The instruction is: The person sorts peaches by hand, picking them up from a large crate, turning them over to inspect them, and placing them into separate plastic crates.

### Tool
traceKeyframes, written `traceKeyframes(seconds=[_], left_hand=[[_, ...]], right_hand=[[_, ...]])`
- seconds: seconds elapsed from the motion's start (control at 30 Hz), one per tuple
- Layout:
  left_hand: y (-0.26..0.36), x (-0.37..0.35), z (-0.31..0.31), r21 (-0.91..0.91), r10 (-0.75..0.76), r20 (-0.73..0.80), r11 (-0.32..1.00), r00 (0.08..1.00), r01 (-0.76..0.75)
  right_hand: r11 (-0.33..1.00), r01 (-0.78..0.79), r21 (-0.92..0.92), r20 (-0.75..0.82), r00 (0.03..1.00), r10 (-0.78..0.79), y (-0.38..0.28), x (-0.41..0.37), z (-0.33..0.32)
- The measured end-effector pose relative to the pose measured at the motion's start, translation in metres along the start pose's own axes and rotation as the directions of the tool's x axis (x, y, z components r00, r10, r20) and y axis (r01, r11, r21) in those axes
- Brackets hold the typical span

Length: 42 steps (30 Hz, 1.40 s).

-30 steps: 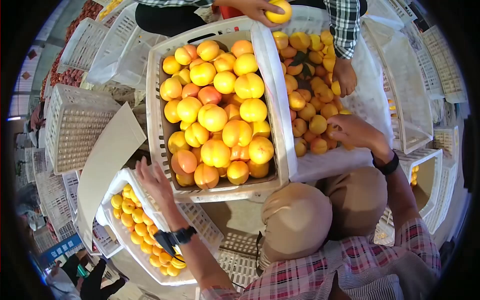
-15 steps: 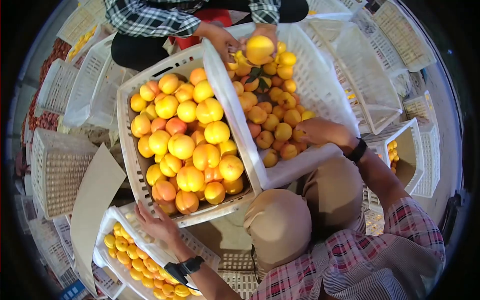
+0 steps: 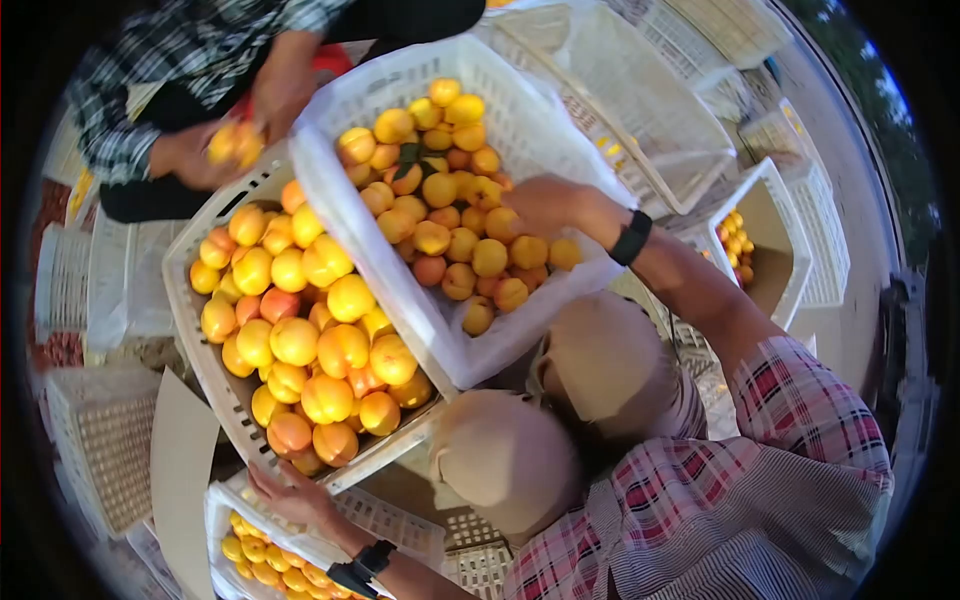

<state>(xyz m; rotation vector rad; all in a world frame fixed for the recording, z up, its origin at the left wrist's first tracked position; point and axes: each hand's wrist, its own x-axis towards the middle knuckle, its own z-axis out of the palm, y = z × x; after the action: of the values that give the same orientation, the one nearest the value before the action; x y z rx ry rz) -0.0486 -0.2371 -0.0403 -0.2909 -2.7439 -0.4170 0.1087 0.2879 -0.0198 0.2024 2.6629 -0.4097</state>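
Observation:
My left hand [image 3: 295,500] rests with fingers spread against the near corner of a white plastic crate, holding nothing. That crate [image 3: 215,395] is heaped with large yellow-orange peaches [image 3: 294,342]. To its right, my right hand [image 3: 555,205] reaches down into a second white crate with a pale liner [image 3: 450,350]. Its fingertips touch smaller peaches [image 3: 489,258] there; blur and the fruit hide whether they grip one. Dark green leaves [image 3: 408,157] lie among these peaches.
Across from me, a person's hands [image 3: 195,155] hold a blurred peach [image 3: 235,145]. Another lined crate of small peaches [image 3: 265,555] stands below my left hand. A cardboard sheet [image 3: 180,470] leans at left; a crate with fruit [image 3: 790,250] is at right.
The view has swung, so the crates appear further left. My right hand has moved deeper over the small peaches. The other person's hands have moved away from the lined crate with a peach.

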Motion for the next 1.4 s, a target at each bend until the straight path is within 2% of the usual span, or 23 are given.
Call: traceKeyframes(seconds=[0.07,0.13,0.2,0.27,0.37,0.6,0.67,0.77,1.27,1.4], left_hand=[[0.003,0.002,0.002,-0.014,-0.026,-0.003,1.0,1.0,0.026],[-0.009,0.0,0.006,0.036,0.015,-0.014,0.999,1.0,-0.014],[-0.003,0.002,0.003,0.002,0.001,-0.035,1.0,0.999,-0.001],[0.0,0.002,0.001,-0.009,-0.006,-0.057,1.0,0.998,0.005],[0.0,0.001,0.002,-0.01,0.013,-0.082,1.0,0.997,-0.014],[0.003,0.001,0.001,-0.006,-0.001,-0.072,1.0,0.997,0.001],[0.002,0.001,0.002,0.034,0.017,-0.08,0.999,0.997,-0.014],[0.003,0.001,0.001,0.029,0.022,-0.086,0.999,0.996,-0.02],[0.003,0.001,0.001,0.017,-0.001,-0.08,1.0,0.997,0.002],[0.005,0.001,-0.001,0.013,-0.019,-0.064,1.0,0.998,0.02]], right_hand=[[0.994,-0.104,-0.043,-0.201,0.975,0.093,0.015,0.008,-0.009],[0.985,-0.167,-0.041,-0.126,0.979,0.16,0.017,0.007,-0.018],[0.969,-0.246,0.017,-0.034,0.969,0.246,-0.001,0.002,-0.027],[0.984,-0.177,0.017,0.044,0.983,0.176,0.005,0.003,-0.007],[0.995,-0.069,0.065,0.038,0.997,0.067,-0.003,0.001,0.009],[0.993,-0.071,0.091,0.067,0.996,0.065,-0.01,0.006,0.022],[0.992,-0.023,0.123,-0.032,0.999,0.028,-0.004,0.006,0.029],[0.996,-0.03,0.086,0.017,0.999,0.028,-0.01,0.005,0.022],[0.992,-0.011,0.123,-0.018,1.0,0.014,-0.018,0.002,0.018],[0.994,-0.033,0.102,0.021,0.999,0.031,-0.02,0.003,0.016]])
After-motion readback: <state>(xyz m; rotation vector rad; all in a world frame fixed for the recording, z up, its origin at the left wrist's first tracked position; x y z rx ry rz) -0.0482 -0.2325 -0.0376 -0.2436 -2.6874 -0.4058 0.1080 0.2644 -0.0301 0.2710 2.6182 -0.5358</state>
